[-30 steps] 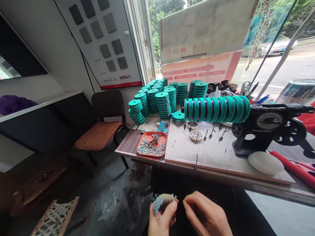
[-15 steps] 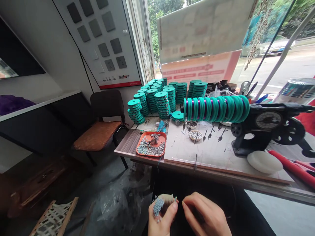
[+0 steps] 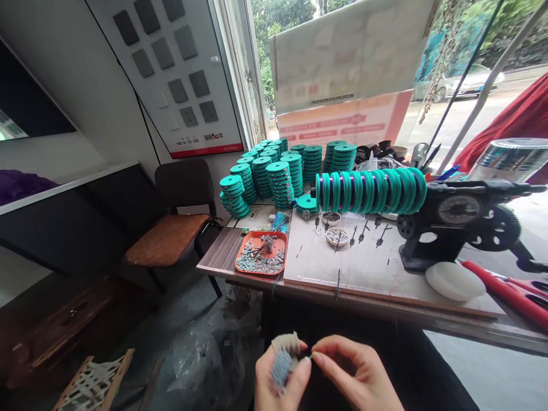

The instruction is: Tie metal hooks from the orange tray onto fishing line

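My left hand (image 3: 278,379) is low in the view, below the table edge, closed around a small bundle of blue-grey pieces (image 3: 282,358) with a beige end. My right hand (image 3: 355,374) is beside it, thumb and forefinger pinched together at the bundle's right side; whatever they pinch is too small to make out. On the table above, a black hand-crank winder (image 3: 462,225) carries a row of teal spools (image 3: 370,190) on its shaft.
Stacks of teal spools (image 3: 278,177) stand at the back of the table. An orange tray of small metal parts (image 3: 262,253) lies near the left edge, small dishes (image 3: 337,235) behind it. A white disc (image 3: 454,281), red-handled tool (image 3: 505,291) and a chair (image 3: 175,222) are nearby.
The left hand has turned the bundle more upright and the right fingertips have closed in against it. The view has shifted slightly; a red cloth now shows at the right.
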A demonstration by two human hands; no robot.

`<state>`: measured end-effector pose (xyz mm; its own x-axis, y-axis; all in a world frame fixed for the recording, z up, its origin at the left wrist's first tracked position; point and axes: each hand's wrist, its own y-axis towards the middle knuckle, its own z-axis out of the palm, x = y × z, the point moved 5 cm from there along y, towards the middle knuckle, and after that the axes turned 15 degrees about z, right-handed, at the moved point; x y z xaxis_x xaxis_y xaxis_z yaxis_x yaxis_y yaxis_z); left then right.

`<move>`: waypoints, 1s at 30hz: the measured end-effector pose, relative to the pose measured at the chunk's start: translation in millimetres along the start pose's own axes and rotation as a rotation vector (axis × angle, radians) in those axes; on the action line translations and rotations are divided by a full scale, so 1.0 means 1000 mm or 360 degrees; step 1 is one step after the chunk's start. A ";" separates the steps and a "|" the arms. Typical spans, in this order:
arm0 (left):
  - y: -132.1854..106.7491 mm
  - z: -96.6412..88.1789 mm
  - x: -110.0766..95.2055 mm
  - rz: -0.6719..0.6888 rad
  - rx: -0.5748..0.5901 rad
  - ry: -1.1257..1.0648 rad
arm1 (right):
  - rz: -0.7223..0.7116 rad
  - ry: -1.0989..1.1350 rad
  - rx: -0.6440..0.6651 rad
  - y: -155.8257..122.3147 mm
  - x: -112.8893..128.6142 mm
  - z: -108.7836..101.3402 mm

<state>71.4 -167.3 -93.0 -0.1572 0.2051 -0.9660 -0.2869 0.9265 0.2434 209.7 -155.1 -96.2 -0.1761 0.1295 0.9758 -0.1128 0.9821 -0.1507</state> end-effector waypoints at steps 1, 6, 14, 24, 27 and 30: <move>-0.001 0.000 0.006 -0.0137 -0.0030 -0.0136 | -0.0028 -0.0016 -0.0004 -0.001 0.001 0.000; 0.002 0.003 0.022 -0.0376 -0.0067 -0.0379 | -0.0147 -0.0153 0.0025 -0.003 0.005 -0.002; 0.008 0.004 0.023 -0.0615 0.0048 -0.0526 | -0.0146 -0.0262 0.0119 0.001 0.008 0.001; 0.000 0.023 0.018 -0.1163 0.0167 -0.1043 | -0.0002 0.0059 0.0041 0.002 0.003 -0.002; -0.002 0.026 0.017 -0.1225 0.0176 -0.1180 | -0.0080 0.0011 0.0019 0.000 0.003 -0.001; -0.004 0.025 0.019 -0.1225 0.0152 -0.1176 | -0.0185 -0.0024 -0.0009 -0.004 0.007 0.002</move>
<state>93.4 -158.8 -114.8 0.6547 -0.3346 -0.6779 0.0152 0.9024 -0.4307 206.9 -158.2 -88.7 -0.1771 0.0129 0.9841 -0.1276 0.9912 -0.0359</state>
